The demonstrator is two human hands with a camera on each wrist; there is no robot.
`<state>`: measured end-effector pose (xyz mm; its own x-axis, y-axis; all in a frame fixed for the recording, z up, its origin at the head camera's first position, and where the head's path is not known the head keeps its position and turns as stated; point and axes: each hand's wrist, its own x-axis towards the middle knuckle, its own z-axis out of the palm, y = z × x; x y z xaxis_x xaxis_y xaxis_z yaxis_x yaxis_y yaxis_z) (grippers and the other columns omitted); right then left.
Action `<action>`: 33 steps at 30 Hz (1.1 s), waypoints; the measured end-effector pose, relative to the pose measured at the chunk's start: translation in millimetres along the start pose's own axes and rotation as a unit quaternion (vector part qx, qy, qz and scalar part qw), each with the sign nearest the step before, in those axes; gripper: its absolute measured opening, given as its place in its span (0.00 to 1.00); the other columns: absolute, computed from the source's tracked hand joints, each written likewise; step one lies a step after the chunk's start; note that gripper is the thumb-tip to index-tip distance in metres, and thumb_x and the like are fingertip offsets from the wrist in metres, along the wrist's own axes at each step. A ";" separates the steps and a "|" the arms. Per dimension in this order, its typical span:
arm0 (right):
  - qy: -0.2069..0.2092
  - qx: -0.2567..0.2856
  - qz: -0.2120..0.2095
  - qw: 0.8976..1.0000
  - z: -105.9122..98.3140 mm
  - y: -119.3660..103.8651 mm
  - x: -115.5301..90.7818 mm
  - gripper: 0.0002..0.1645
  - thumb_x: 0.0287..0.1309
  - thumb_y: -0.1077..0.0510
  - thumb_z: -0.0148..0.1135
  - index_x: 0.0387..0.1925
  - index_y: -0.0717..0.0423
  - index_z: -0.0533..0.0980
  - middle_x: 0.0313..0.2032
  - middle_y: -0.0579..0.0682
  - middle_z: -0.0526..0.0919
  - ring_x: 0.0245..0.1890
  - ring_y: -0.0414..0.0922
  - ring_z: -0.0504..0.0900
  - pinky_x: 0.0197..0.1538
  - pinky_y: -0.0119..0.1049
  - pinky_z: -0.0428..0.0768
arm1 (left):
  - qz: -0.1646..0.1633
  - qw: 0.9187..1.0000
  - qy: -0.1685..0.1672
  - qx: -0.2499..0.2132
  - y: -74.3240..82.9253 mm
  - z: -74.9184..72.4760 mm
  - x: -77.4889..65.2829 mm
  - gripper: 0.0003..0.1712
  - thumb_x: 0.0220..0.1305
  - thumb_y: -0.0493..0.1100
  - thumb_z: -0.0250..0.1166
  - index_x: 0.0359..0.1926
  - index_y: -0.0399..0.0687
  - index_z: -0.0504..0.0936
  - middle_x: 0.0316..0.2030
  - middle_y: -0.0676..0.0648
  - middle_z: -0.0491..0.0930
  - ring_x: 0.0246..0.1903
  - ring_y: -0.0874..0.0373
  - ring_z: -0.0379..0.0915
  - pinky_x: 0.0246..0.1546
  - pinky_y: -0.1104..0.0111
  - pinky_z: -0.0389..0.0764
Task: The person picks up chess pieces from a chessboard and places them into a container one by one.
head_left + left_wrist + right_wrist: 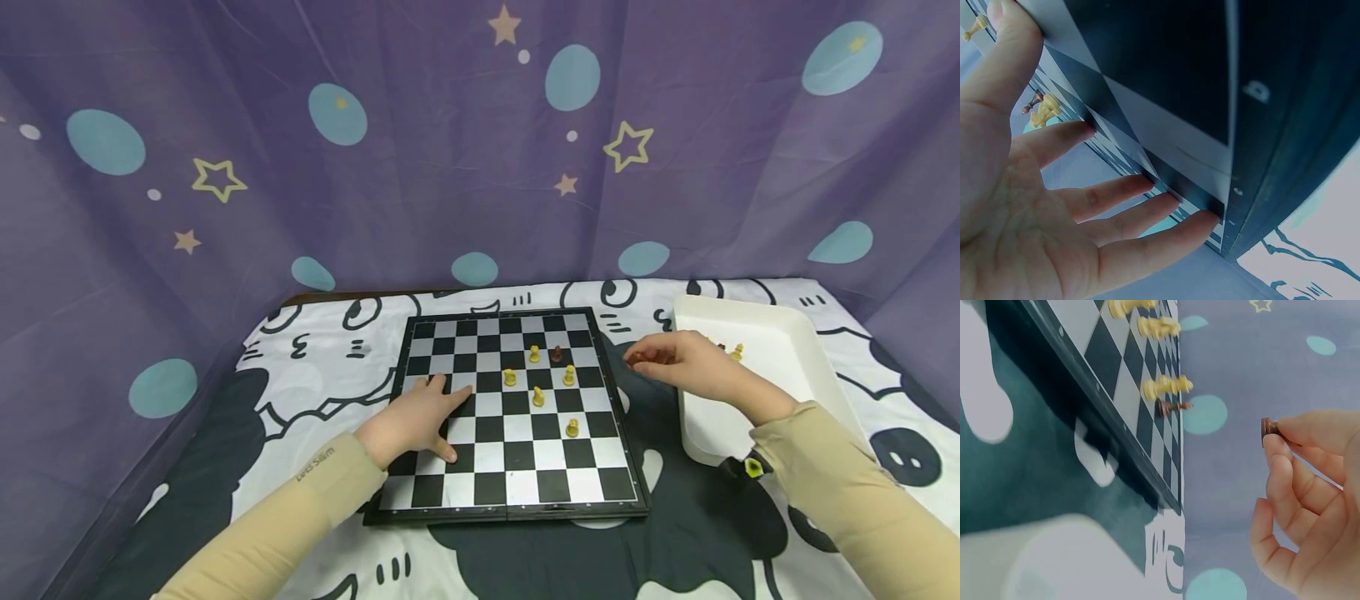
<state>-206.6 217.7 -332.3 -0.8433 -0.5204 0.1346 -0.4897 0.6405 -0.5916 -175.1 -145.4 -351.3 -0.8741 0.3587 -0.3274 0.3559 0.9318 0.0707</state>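
Observation:
On the bed of cloth lies a chessboard (551, 454) bearing one dark brown chess piece (557, 355) and several yellow chess pieces (538, 397). My left hand (420, 419) rests its fingertips on the left part of the board, fingers spread and fairly straight, as the left wrist view also shows. Between thumb and fingers my right hand (686, 362) pinches a second dark brown chess piece (1267, 428), mostly covered by the fingertips, with its round base showing in the right wrist view. That hand is in the air, just past the board's right edge.
A white tray (701, 442) stands right of the board, under the right forearm, with a few chess pieces (737, 352) in it. A patterned cloth (585, 558) covers the surface. Behind hangs a purple curtain (450, 200) with stars and ovals.

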 end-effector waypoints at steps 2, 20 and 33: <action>0.007 -0.001 0.008 1.000 -4.5 2.6 -1.5 0.11 0.60 0.62 0.61 0.43 0.59 0.81 0.35 0.50 0.85 0.30 0.39 0.80 0.32 0.30 0.77 | 0.000 1.000 -0.001 0.001 0.0 0.1 0.2 0.56 0.38 0.55 0.77 0.70 0.51 0.63 0.61 0.32 0.63 0.58 0.36 0.62 0.55 0.50 0.72; 0.068 -0.013 0.060 0.996 -39.3 44.4 -11.2 0.13 0.61 0.62 0.58 0.46 0.65 0.79 0.37 0.60 0.85 0.24 0.31 0.77 0.26 0.31 0.76 | 0.001 1.000 -0.003 0.003 -0.2 -0.5 0.5 0.56 0.39 0.55 0.76 0.70 0.51 0.62 0.61 0.32 0.63 0.58 0.36 0.61 0.54 0.50 0.73; 0.050 0.004 0.149 0.988 -40.2 87.3 -15.4 0.20 0.66 0.56 0.54 0.51 0.69 0.75 0.40 0.63 0.84 0.30 0.33 0.80 0.32 0.29 0.75 | 0.002 1.000 -0.004 0.005 -1.0 -0.2 1.2 0.56 0.38 0.56 0.76 0.70 0.51 0.62 0.61 0.32 0.64 0.58 0.36 0.62 0.55 0.50 0.72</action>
<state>-245.3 304.3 -354.1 -0.9675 -0.2511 0.0304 -0.2148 0.7521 -0.6231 -176.5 -145.8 -351.6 -0.8700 0.3619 -0.3350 0.3626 0.9298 0.0628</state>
